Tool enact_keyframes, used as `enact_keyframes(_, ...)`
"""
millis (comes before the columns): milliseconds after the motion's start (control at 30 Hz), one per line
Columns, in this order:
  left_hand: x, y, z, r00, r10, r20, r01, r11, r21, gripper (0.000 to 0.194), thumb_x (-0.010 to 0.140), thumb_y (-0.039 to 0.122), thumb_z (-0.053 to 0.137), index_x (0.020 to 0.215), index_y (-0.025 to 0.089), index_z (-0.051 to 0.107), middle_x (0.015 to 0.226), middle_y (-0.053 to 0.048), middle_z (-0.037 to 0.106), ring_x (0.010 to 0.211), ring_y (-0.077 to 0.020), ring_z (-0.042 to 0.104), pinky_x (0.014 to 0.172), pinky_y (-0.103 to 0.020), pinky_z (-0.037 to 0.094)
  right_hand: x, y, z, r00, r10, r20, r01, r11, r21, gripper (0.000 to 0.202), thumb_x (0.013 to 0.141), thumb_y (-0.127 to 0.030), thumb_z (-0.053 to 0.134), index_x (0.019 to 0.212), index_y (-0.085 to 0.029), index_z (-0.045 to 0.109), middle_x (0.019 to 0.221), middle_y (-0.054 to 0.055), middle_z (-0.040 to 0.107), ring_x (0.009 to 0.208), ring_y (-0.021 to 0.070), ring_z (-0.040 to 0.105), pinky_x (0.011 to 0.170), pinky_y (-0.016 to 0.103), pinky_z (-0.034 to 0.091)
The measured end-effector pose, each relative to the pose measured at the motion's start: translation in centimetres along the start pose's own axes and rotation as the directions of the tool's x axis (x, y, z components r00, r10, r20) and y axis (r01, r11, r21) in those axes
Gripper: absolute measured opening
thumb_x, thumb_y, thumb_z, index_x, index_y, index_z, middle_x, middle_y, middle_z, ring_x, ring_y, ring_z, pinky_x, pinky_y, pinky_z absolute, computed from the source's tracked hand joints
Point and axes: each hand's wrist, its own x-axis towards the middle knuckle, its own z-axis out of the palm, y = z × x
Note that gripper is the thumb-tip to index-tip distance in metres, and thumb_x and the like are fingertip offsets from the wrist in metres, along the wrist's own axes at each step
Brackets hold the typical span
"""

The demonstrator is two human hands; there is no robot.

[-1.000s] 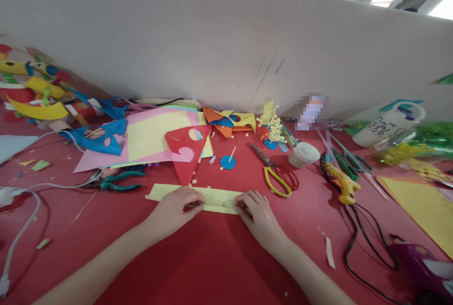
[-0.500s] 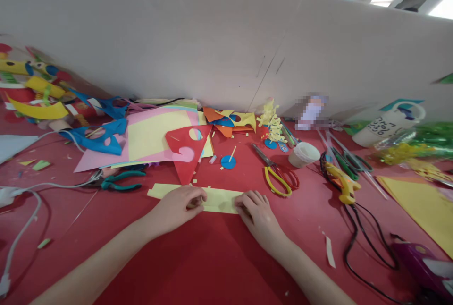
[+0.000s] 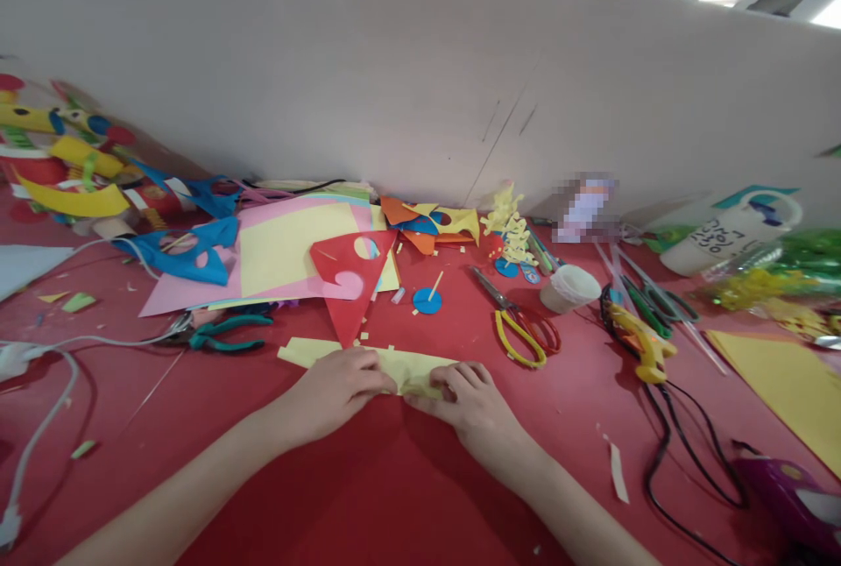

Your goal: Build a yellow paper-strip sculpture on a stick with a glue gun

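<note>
A long folded strip of pale yellow paper [image 3: 408,364] lies on the red table in front of me. My left hand [image 3: 342,389] grips its near edge left of the middle, thumb and fingers pinched together. On the right part, my right hand [image 3: 468,395] pinches the same edge with curled fingers, its thumb stretched toward the left hand. The paper between them looks slightly bent. Just beyond the strip lies a red paper mask [image 3: 338,318], its tip close to the strip. A blue disc with a small stick [image 3: 427,300] is farther back.
Yellow-and-red-handled scissors [image 3: 519,338], a white cup [image 3: 570,288] and a yellow glue gun [image 3: 640,343] with a black cord lie to the right. Teal-handled pliers [image 3: 229,331] and a white cable [image 3: 85,343] are at left. Paper sheets [image 3: 282,242] are stacked at the back.
Both thumbs have moved closer together along the strip's near edge. The paper's near part now looks more bent between my hands. The view has shifted slightly.
</note>
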Motion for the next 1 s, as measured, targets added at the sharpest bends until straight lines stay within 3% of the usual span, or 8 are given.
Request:
enact_keyframes(233, -0.4, -1.1, 0.7, 0.996, 0.080, -0.050, -0.079, 0.997, 0.022, 0.033, 0.086, 0.016, 0.045, 0.101, 0.036, 0.066, 0.082, -0.001, 0.059, 0.075, -0.0146, 0.054, 0.063, -0.024, 0.040, -0.1, 0.5, -0.5, 0.998, 0.018, -0.067, -0.016, 0.999, 0.030, 0.045, 0.083, -0.001, 0.045, 0.104, -0.036, 0.063, 0.092, 0.003, 0.059, 0.080, 0.0147, 0.050, 0.072, 0.032, 0.034)
enact_keyframes(533, -0.4, -0.8, 1.0, 0.990, 0.126, -0.062, -0.112, 0.976, 0.188, 0.033, 0.090, 0.020, 0.043, 0.104, 0.042, 0.063, 0.077, -0.001, 0.054, 0.069, -0.0137, 0.049, 0.058, -0.024, 0.038, -1.5, 2.1, -2.1, 0.999, -0.014, -0.040, 0.018, 0.994, 0.112, 0.046, 0.084, -0.002, 0.041, 0.104, -0.036, 0.064, 0.088, 0.004, 0.059, 0.079, 0.0153, 0.050, 0.069, 0.030, 0.040)
enact_keyframes(733, -0.6, -0.9, 0.6, 0.993, 0.099, -0.059, -0.091, 0.989, 0.119, 0.033, 0.089, 0.019, 0.043, 0.102, 0.039, 0.065, 0.078, -0.002, 0.055, 0.072, -0.0141, 0.052, 0.060, -0.024, 0.039, -3.1, 3.7, -2.7, 0.998, 0.013, -0.054, -0.005, 0.988, 0.154, 0.043, 0.084, -0.004, 0.039, 0.095, -0.033, 0.068, 0.085, 0.004, 0.060, 0.079, 0.0155, 0.052, 0.069, 0.031, 0.043)
enact_keyframes(867, 0.1, 0.5, 0.4, 0.998, 0.067, -0.021, -0.066, 0.997, 0.041, 0.030, 0.087, 0.017, 0.046, 0.102, 0.034, 0.066, 0.078, -0.002, 0.059, 0.075, -0.0157, 0.057, 0.061, -0.024, 0.040, -2.6, 3.6, -3.9, 0.982, 0.114, -0.151, -0.073, 0.965, 0.252, 0.040, 0.085, -0.006, 0.037, 0.076, -0.028, 0.068, 0.081, 0.004, 0.060, 0.081, 0.0168, 0.053, 0.072, 0.033, 0.044)
enact_keyframes(933, 0.9, 1.9, 0.7, 0.998, 0.057, -0.018, -0.057, 0.998, 0.008, 0.030, 0.087, 0.016, 0.044, 0.103, 0.031, 0.064, 0.078, -0.002, 0.061, 0.075, -0.0166, 0.058, 0.061, -0.025, 0.041, -1.4, 2.5, -4.2, 0.968, 0.185, -0.169, -0.120, 0.935, 0.335, 0.036, 0.085, -0.007, 0.036, 0.085, -0.027, 0.066, 0.084, 0.004, 0.059, 0.082, 0.0167, 0.054, 0.072, 0.032, 0.046)
enact_keyframes(1000, 1.8, 3.3, 1.0, 0.999, 0.036, -0.003, -0.036, 0.999, -0.002, 0.025, 0.084, 0.013, 0.044, 0.092, 0.024, 0.066, 0.081, -0.003, 0.063, 0.075, -0.0181, 0.060, 0.062, -0.026, 0.042, 0.1, 1.1, -4.1, 0.953, 0.281, -0.113, -0.210, 0.883, 0.420, 0.026, 0.085, -0.011, 0.040, 0.097, -0.024, 0.060, 0.093, 0.005, 0.058, 0.085, 0.0165, 0.056, 0.074, 0.031, 0.047)
